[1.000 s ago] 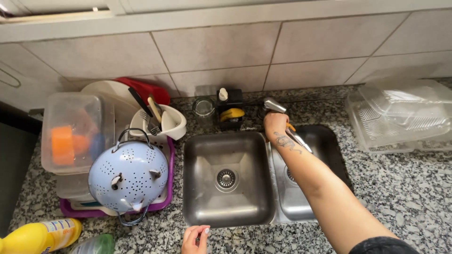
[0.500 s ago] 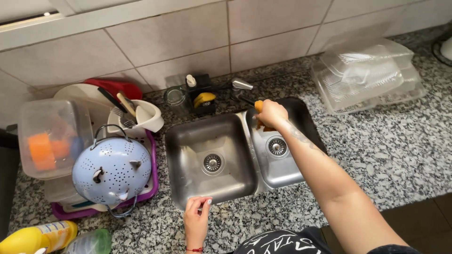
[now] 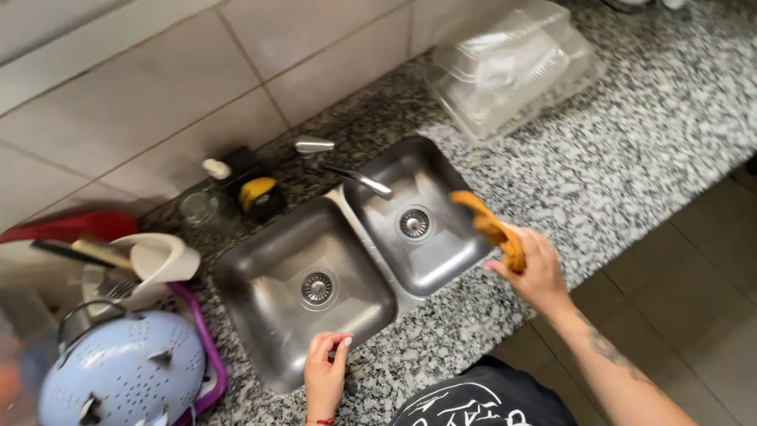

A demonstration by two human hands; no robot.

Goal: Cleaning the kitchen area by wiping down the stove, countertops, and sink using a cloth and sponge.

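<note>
While the left hand (image 3: 325, 377) rests with curled fingers on the speckled granite counter (image 3: 631, 150), the right hand (image 3: 535, 268) grips a crumpled orange cloth (image 3: 490, 227) over the double steel sink's (image 3: 268, 260) right edge

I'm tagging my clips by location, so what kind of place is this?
Most likely a home kitchen: a steel double sink with a tap set in a speckled stone counter, tiled wall behind, and a blue colander among dishes to one side.
</note>
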